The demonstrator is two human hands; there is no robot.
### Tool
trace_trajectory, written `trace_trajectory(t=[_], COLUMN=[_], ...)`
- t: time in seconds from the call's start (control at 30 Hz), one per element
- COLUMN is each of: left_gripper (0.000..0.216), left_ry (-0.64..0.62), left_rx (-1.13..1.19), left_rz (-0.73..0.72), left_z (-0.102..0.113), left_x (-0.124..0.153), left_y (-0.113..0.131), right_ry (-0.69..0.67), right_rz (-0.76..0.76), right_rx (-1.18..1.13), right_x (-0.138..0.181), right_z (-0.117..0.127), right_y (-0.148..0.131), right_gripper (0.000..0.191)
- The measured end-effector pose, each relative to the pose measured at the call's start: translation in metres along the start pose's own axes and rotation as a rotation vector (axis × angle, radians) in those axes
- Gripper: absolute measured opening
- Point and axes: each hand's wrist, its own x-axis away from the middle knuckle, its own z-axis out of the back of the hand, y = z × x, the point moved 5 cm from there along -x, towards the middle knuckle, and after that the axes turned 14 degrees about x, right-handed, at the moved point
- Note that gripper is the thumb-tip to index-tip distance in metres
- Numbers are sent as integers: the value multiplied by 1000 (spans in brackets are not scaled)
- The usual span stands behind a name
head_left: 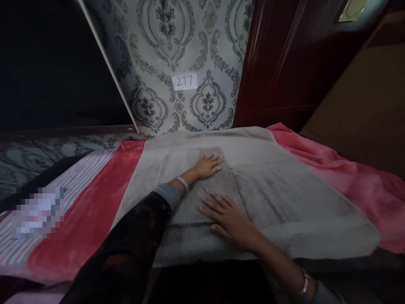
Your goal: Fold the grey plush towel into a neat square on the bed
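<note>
A grey plush cloth [268, 190] lies spread over the surface in front of me. In its middle is a smooth folded grey section [190, 211] with a straight right edge; I cannot tell whether it is a flap of the same cloth or a separate piece. Flat on the upper part of this section rests my left hand [207, 166], fingers spread. My right hand [232, 221] lies nearer to me, across the section's right edge, also flat with fingers apart. Neither hand grips anything.
Red and pink fabric [341, 181] extends past the cloth on the right. To the left are a red strip [85, 207] and striped fabric [79, 177] with a blurred-out item [38, 213]. Behind stand a dark screen [63, 63], a patterned wall [177, 105] and a dark red door [278, 63].
</note>
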Motion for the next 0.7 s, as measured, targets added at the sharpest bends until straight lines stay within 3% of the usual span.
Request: trace_trajectory(t=[0.1,0.23,0.37,0.47,0.57,0.7], left_gripper=[59,60,55,55,55,55], left_ry=[-20,-4,41,65,168,397], left_rx=[-27,-23,18,72,160,281], left_rz=[5,0,77,145,218,305], left_z=[0,0,0,-2,-5,-6], left_x=[36,113,189,230,260,282], left_y=[3,1,-9,-16,-19,-16], right_ry=[32,91,153,251,400,526], right_rz=[-3,13,18,-2,-116,-397], right_rx=[41,79,57,-16,-76,-99], right_x=[1,3,9,20,37,59], right_z=[-1,-4,-7,-9,-12,-18], right_y=[1,1,1,7,22,47], right_gripper=[53,52,50,46,46,51])
